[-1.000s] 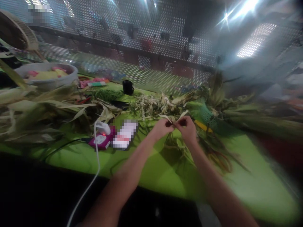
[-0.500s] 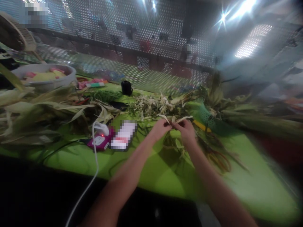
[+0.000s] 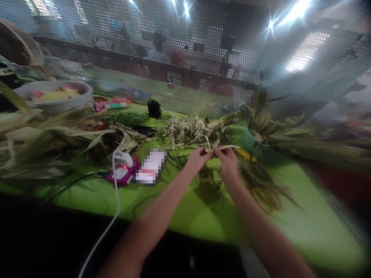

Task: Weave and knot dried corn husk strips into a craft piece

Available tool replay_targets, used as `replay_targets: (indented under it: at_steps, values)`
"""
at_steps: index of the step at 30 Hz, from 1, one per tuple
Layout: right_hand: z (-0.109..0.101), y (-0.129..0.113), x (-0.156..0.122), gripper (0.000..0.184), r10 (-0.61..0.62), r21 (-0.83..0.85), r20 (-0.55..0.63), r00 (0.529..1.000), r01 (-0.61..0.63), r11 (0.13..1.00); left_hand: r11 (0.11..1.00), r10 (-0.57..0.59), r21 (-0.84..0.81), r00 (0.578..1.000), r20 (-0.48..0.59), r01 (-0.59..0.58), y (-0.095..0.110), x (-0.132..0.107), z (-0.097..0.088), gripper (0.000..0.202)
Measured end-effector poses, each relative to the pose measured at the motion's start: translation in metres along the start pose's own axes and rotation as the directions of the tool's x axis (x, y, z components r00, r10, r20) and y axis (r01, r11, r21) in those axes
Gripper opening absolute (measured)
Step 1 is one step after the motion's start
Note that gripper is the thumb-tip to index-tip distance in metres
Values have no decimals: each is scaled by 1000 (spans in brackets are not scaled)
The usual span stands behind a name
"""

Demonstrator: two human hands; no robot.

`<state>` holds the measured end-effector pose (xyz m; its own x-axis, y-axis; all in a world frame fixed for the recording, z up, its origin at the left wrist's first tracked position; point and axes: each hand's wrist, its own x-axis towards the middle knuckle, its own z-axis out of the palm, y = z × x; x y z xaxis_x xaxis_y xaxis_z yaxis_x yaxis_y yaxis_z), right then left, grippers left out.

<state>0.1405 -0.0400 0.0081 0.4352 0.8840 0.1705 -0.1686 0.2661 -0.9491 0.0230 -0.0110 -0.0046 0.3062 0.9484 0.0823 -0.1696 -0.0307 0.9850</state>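
My left hand (image 3: 198,159) and my right hand (image 3: 228,164) meet above the green table (image 3: 185,208), fingertips pinched close together. Between them are pale strips of dried corn husk (image 3: 231,146), whose ends stick up and out to the right. Where the strips cross is partly covered by my fingers. Below the hands, thin leafy strips (image 3: 213,178) lie on the table. Just beyond is a heap of small knotted husk pieces (image 3: 188,129). Right of my right hand lie yellow-handled scissors (image 3: 268,197) among loose stalks.
A phone (image 3: 151,168), purple power box (image 3: 123,175) and white charger (image 3: 124,158) with trailing cable stand left. Loose husks (image 3: 52,135) cover the far left, near a pale tub (image 3: 82,99). A black mug (image 3: 154,109) stands behind; a green perforated basket (image 3: 256,148) is at right.
The husk strip's left end, which pointed out to the left, now stands more upright. My fingers have shifted slightly on the strips. The camera view has moved a little.
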Motion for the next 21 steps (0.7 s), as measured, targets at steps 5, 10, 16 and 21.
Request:
replay_targets:
  at_steps: [5,10,16,21]
  values:
    - [0,-1,-2,29,20,-28,9,1000,-20,999,996,71,-46,997,10,-70,-1,0,3,11]
    - [-1,-4,-3,30,-11,-109,8,1000,11,994,994,111,-16,994,26,-110,1,-2,5,14]
    - [0,-4,-4,28,-31,-101,22,999,33,994,985,147,92,989,6,-147,1,-4,7,19]
    - [1,-5,-4,27,0,-75,56,998,5,997,980,166,116,986,-30,-161,0,-2,5,14]
